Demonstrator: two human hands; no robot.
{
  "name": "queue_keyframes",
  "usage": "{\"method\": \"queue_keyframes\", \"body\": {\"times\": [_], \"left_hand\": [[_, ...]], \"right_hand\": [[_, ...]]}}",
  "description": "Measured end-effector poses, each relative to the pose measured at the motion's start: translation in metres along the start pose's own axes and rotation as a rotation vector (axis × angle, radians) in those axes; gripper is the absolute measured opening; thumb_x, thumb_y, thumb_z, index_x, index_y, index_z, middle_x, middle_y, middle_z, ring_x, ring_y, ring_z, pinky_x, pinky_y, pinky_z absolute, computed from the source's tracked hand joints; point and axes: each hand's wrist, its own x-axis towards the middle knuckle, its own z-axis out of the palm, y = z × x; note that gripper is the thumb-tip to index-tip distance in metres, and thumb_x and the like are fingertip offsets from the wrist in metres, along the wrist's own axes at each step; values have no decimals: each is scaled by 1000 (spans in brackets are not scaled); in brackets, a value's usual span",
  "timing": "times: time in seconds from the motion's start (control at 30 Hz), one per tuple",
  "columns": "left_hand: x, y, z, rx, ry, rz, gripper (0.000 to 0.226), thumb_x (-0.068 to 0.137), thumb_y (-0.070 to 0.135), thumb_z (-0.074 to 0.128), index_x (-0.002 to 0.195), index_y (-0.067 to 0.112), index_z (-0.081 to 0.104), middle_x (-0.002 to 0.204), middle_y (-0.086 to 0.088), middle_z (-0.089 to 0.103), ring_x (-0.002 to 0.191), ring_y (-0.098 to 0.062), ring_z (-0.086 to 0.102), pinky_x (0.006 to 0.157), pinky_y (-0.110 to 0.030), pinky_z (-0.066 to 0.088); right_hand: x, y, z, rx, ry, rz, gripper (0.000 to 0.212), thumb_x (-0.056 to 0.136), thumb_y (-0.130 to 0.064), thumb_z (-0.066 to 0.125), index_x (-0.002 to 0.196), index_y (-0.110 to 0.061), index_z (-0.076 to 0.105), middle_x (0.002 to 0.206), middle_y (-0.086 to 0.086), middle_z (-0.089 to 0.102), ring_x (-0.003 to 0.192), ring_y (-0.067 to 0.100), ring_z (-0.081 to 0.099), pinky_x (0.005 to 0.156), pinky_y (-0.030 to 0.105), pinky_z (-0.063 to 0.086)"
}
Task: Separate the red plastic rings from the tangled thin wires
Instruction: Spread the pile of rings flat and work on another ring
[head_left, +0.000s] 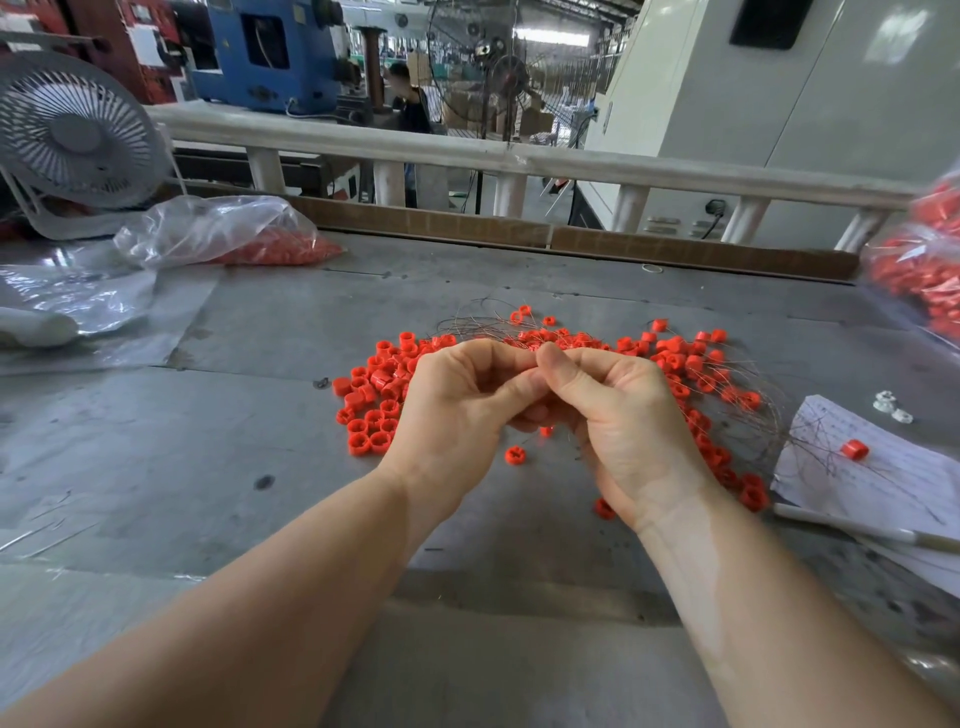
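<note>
Both hands raised at centre of frame, thumbs touching. Left hand (457, 400) w/ fingers curled in and thumb pressed forward; right hand (618, 410) likewise curled, thumb tip against the left one. Between thumbs seemingly pinching a strand of the tangled thin brownish wires (753, 415); a small red piece visible under the palms, but cannot tell if held or only hanging on a wire. Main heap of small red plastic rings (374, 400) lying on the grey metal table (208, 467), left of centre, looking free of wire. Second spread of rings to the right of the hands, w/ wire loops running through and over it, reaching toward the white handwritten paper sheet (878, 467) at right edge, where one single red ring (854, 449) rests. One loose ring (515, 455) just below the hands. Clear plastic bag with red parts (228, 234) in upper left, beside a white table fan (78, 130). Judged approx. halfway: right side not yet sorted. Risks: pulling too hard on a thin strand, so snapping it or tightening the knot; dragging the whole tangle, thus sweeping wired rings into the clean heap on the left; a freed ring rolling off toward the lower edge; fine wire cutting into fingertips.
</note>
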Motion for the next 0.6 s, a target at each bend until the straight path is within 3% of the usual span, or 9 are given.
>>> {"method": "queue_keyframes", "body": {"times": [0.17,0.23,0.33,0.43,0.5,0.6], "left_hand": [[0,-3,1,-40,19,-47,2,80,4,65,79,3,67,59,-3,68,54,-8,64,52,-16,49],[1,-5,0,-91,46,-84,8,80,9,66,81,1,68,64,-9,70,59,-15,66,51,-16,49],[3,-6,-3,-185,100,-136,20,74,21,66,79,2,69,69,-13,70,62,-21,67,52,-19,51],[4,-5,-4,-254,84,-176,19,68,27,66,72,10,72,66,-7,69,60,-14,66,52,-17,52],[5,-5,-5,-289,28,-173,17,68,28,66,69,14,75,65,-3,69,60,-10,66,59,-18,54],[5,-5,-6,-332,-55,-158,20,70,16,65,86,9,74,78,-8,73,72,-14,69,70,-22,56]], "right_hand": [[1,1,0,-42,0,-11,39,73,-36,64,78,1,71,68,18,64,62,20,58,65,33,50],[0,1,1,-77,-23,-17,38,82,-35,58,86,1,72,79,21,69,70,23,65,70,34,55],[0,-1,2,-184,-43,-99,14,89,-17,59,95,-13,71,87,7,73,82,15,70,75,28,56],[1,-4,-1,-316,-25,-251,29,82,5,65,93,-21,68,82,-6,72,78,1,67,72,13,49],[0,-4,-3,-335,-6,-299,30,81,6,65,87,-23,70,79,-11,72,77,1,67,72,13,49],[3,-4,-7,-288,58,-281,29,82,2,65,83,-26,71,79,-8,74,79,7,69,72,22,53]]}}
